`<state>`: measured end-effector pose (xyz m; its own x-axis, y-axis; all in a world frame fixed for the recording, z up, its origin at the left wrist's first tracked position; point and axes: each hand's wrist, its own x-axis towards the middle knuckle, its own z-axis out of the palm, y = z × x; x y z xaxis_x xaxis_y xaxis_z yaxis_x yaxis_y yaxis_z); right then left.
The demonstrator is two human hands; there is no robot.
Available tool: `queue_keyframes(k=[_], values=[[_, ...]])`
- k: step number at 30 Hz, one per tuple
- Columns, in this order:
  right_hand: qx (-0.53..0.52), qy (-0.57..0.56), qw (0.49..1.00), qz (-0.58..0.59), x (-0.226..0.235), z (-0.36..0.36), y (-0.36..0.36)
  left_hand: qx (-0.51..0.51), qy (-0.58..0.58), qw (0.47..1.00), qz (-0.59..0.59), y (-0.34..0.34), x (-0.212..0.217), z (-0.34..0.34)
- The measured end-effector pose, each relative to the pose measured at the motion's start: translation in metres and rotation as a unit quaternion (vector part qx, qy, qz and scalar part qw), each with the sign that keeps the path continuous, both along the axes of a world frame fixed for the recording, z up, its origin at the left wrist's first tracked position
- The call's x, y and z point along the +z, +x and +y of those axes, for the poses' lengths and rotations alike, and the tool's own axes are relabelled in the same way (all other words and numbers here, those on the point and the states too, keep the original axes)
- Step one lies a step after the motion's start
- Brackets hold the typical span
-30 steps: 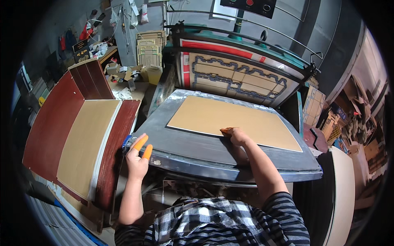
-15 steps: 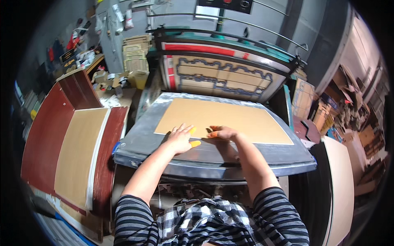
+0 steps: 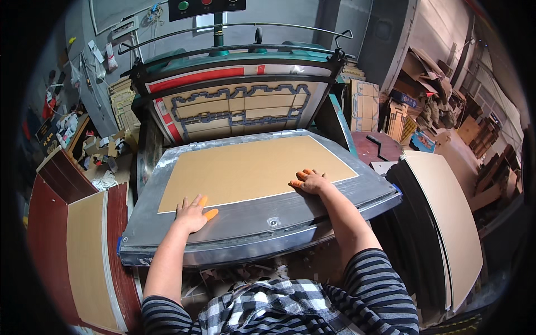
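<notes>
A tan cardboard sheet (image 3: 245,167) with a pale edge lies flat on the grey metal bed (image 3: 240,226) of a die-cutting press. My left hand (image 3: 193,215) rests at the sheet's near edge toward its left corner, fingers spread. Farther right, my right hand (image 3: 310,182) lies on the same near edge, its fingers stretched over the cardboard. Orange covers sit on some fingertips of both hands. Behind the bed stands the press's tilted upper plate with a die board (image 3: 240,109), whose dark strips trace a stepped outline.
On the left, a dark red stand (image 3: 47,245) holds a stack of tan sheets (image 3: 86,257). At the right is another stack of pale boards (image 3: 446,218). A control panel (image 3: 206,6) hangs above the press. Cardboard scraps (image 3: 441,100) are heaped at the far right.
My hands have moved apart along the near edge, the left one leftward and the right one rightward. The view has turned to the right.
</notes>
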<state>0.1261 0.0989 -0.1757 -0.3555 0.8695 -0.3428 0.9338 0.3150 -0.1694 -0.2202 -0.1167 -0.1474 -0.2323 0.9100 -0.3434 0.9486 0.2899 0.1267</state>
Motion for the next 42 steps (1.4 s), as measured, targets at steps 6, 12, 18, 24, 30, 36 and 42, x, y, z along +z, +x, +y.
queue_keyframes(k=[6,12,18,24,30,36,42], values=[[0.008,-0.012,1.0,-0.007,0.016,-0.004,-0.012,-0.094,0.076,0.993,-0.009,0.057,0.032,0.004],[0.066,0.057,0.992,-0.09,0.027,0.054,-0.041,-0.116,0.015,0.992,-0.056,0.083,0.001,0.029],[0.149,0.415,0.854,0.275,0.231,0.069,-0.165,-0.122,-0.007,0.992,-0.026,0.077,-0.015,0.037],[0.049,0.448,0.858,0.247,0.382,0.089,-0.243,-0.123,0.086,0.989,-0.014,0.073,-0.026,0.021],[0.032,0.433,0.886,0.163,0.389,0.129,-0.252,-0.118,0.381,0.917,0.009,0.081,-0.066,0.019],[0.166,0.532,0.797,0.23,0.381,0.08,-0.231,-0.101,0.099,0.989,-0.038,0.077,-0.031,0.022],[0.337,0.369,0.773,0.39,0.288,-0.048,-0.105,-0.12,-0.057,0.988,-0.08,0.053,0.047,0.1]])
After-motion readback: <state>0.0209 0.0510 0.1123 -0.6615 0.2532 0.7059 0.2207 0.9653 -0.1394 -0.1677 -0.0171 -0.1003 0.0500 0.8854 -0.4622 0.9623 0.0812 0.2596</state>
